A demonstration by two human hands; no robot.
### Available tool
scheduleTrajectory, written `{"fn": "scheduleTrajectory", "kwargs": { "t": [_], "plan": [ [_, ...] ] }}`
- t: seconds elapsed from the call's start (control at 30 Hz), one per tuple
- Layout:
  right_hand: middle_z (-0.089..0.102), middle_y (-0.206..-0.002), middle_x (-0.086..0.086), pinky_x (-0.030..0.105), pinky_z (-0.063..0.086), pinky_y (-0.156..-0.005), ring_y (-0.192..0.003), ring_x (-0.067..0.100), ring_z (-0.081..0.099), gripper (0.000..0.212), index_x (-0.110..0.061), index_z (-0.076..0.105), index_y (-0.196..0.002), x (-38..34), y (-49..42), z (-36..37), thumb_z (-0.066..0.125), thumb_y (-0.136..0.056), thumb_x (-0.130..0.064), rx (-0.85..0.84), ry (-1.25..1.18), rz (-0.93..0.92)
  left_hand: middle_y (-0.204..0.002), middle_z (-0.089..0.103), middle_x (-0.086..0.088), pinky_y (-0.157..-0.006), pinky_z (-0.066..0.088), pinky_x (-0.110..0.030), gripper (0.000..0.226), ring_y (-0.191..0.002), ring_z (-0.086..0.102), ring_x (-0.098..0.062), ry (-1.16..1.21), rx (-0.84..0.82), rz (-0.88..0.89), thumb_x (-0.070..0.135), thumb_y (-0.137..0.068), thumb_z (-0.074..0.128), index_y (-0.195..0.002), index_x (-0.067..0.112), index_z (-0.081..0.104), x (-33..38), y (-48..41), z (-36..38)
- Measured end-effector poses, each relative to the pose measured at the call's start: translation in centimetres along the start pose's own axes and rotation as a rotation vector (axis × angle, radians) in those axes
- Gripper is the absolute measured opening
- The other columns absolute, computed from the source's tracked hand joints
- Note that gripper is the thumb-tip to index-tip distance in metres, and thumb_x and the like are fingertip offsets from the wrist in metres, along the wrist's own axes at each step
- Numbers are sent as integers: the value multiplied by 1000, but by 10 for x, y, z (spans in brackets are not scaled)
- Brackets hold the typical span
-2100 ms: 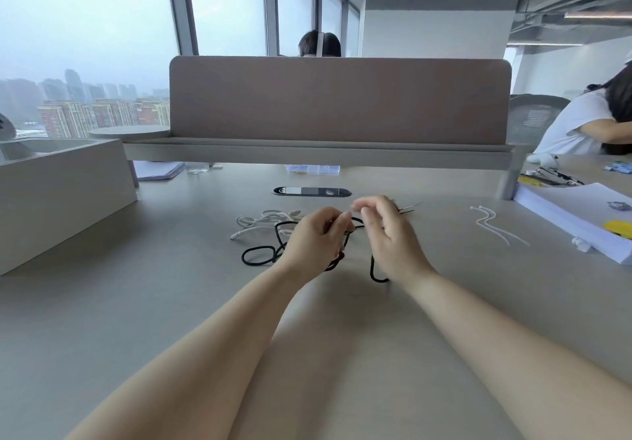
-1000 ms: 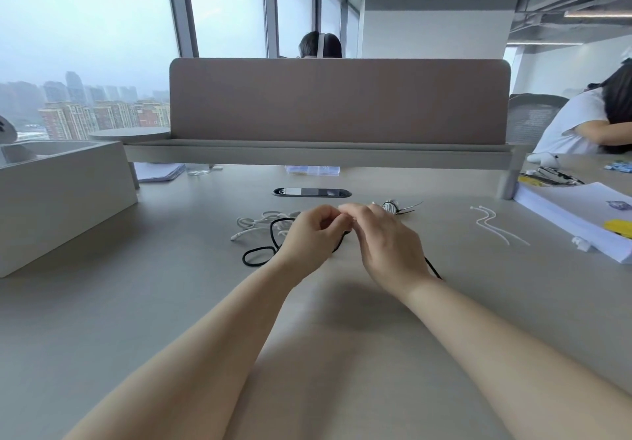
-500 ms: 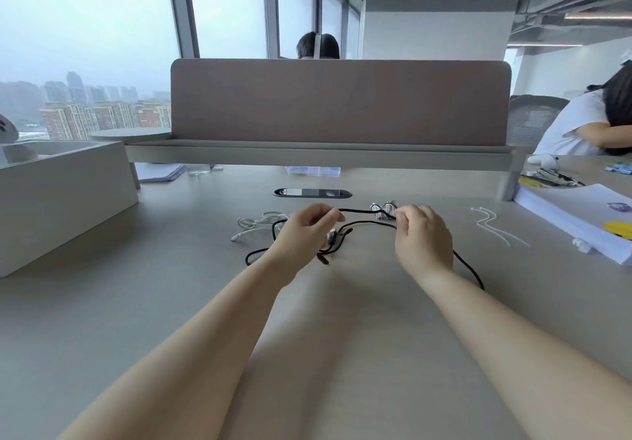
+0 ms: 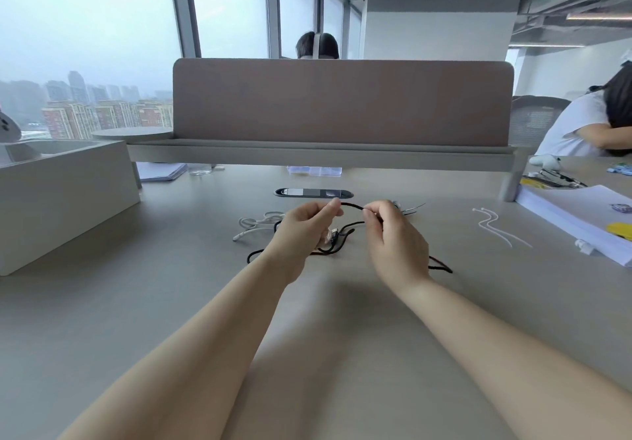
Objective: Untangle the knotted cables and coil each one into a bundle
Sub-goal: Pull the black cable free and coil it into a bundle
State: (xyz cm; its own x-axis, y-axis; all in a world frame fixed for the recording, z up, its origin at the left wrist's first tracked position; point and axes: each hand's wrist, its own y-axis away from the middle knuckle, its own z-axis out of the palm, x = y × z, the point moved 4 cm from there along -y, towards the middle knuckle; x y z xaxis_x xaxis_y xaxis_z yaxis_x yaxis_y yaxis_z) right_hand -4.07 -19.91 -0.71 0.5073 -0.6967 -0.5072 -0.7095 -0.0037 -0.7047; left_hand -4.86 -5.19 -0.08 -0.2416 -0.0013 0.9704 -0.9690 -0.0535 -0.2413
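Cable [image 4: 352, 205] is arching between our left hand [image 4: 304, 231] and right hand [image 4: 398, 241], both pinching it. Pulling apart hard, we are risking tightening the knot [image 4: 337, 237].

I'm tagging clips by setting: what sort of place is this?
Probably an open-plan office on a high floor: a shared desk with a divider screen, a person seated at the neighbouring desk, and tall windows over city buildings.
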Motion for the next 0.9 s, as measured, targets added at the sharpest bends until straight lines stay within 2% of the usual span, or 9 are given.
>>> {"fn": "scheduleTrajectory", "kwargs": {
  "t": [0.1, 0.2, 0.3, 0.4, 0.5, 0.63, 0.73, 0.8, 0.9],
  "plan": [
    [66, -91, -7, 31, 35, -62, -86, 26, 59, 19, -18, 58, -100, 9, 0, -5, 45, -98, -32, -15, 93, 38, -68, 45, 5, -55, 40, -15, 25, -55, 41, -7, 141, 46, -35, 29, -100, 48, -83, 17, 62, -2, -3, -3],
    [49, -65, -13, 30, 29, -59, -73, 23, 53, 18, -18, 59, -99, 6, 1, -4, 46, -97, -30, -33, 89, 8, -80, 59, 6, -64, 46, -18, 29, -67, 54, -9, 142, 86, -60, 30, -103, 41, -86, 19, 62, -5, -3, -2],
    [39, -57, -17, 29, 24, -58, -64, 14, 41, 17, -18, 61, -97, 2, 2, -3, 48, -97, -29, -21, 91, -40, -93, 68, 7, -73, 48, -21, 31, -82, 63, -11, 147, 110, -55, 31, -104, 36, -89, 19, 60, -5, -3, -2],
    [48, -61, -15, 28, 25, -57, -63, 14, 45, 15, -19, 62, -95, -2, 6, 0, 51, -96, -30, -57, 72, -129, -100, 71, 9, -76, 47, -22, 29, -86, 65, -9, 140, 148, -28, 33, -104, 36, -92, 20, 59, -4, -4, -3],
    [62, -69, -7, 27, 36, -54, -63, 20, 57, 21, -20, 63, -93, -11, 11, 2, 47, -93, -35, -81, 43, -280, -95, 73, 11, -77, 46, -24, 29, -79, 67, -6, 122, 167, -11, 34, -104, 35, -91, 21, 57, -3, -3, -4],
    [65, -69, -5, 29, 44, -48, -60, 21, 60, 28, -20, 65, -100, -22, 16, 6, 42, -93, -33, -82, 45, -450, -92, 74, 10, -84, 46, -29, 29, -79, 69, -7, 182, 177, -20, 35, -104, 32, -91, 20, 53, -3, -3, -4],
    [66, -74, -3, 30, 41, -50, -64, 25, 61, 28, -21, 64, -104, -18, 17, 13, 40, -94, -32, -160, 89, -441, -88, 74, 10, -91, 46, -31, 33, -83, 69, -9, 268, 169, -49, 34, -105, 28, -87, 19, 52, -3, -2, -3],
    [67, -80, 0, 34, 43, -54, -71, 29, 61, 24, -22, 62, -108, -12, 17, 20, 43, -97, -30, -258, 97, -396, -78, 72, 9, -85, 47, -29, 34, -77, 67, -9, 313, 176, -70, 33, -105, 29, -83, 19, 50, -3, -2, -3],
    [69, -87, 1, 36, 47, -62, -79, 30, 62, 24, -26, 61, -113, -10, 19, 23, 44, -97, -32, -310, 104, -368, -60, 55, 7, -61, 44, -21, 31, -53, 52, -9, 319, 205, -66, 31, -105, 32, -82, 18, 47, -2, -3, -4]
  ]
}}
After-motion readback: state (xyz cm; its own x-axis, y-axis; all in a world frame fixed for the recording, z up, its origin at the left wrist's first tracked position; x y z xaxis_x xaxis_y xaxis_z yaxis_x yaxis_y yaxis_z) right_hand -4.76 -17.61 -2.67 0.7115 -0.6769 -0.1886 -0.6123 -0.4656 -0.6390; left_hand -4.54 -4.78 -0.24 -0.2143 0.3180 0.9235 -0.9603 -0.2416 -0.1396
